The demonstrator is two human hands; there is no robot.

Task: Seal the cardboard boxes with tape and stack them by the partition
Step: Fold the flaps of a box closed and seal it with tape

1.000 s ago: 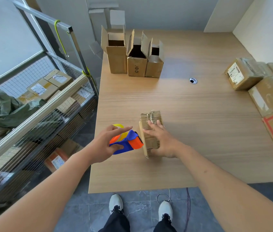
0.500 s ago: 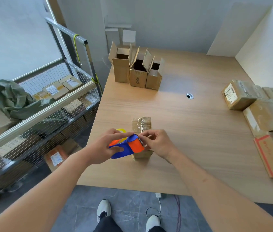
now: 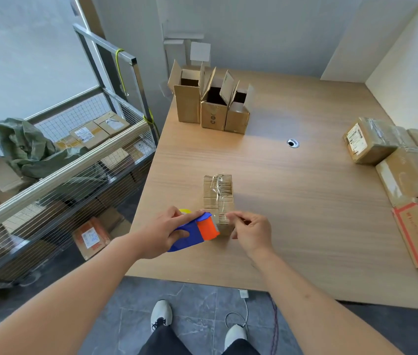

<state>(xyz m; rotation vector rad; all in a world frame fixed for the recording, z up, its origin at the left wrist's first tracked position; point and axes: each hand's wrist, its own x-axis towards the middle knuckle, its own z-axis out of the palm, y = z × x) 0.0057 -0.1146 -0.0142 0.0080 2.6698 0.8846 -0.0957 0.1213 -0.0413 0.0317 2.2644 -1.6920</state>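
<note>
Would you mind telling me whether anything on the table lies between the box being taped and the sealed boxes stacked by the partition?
Nothing visible: bare wooden table separates the small taped cardboard box from the sealed stack.

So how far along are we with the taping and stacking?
Done: several sealed boxes sit grouped at the table's right edge by the white partition. In hand: the left hand holds the tape dispenser against the small box, already partly taped, while the right hand pinches the tape end. Left: three open boxes at the far side, flaps still up.
</note>
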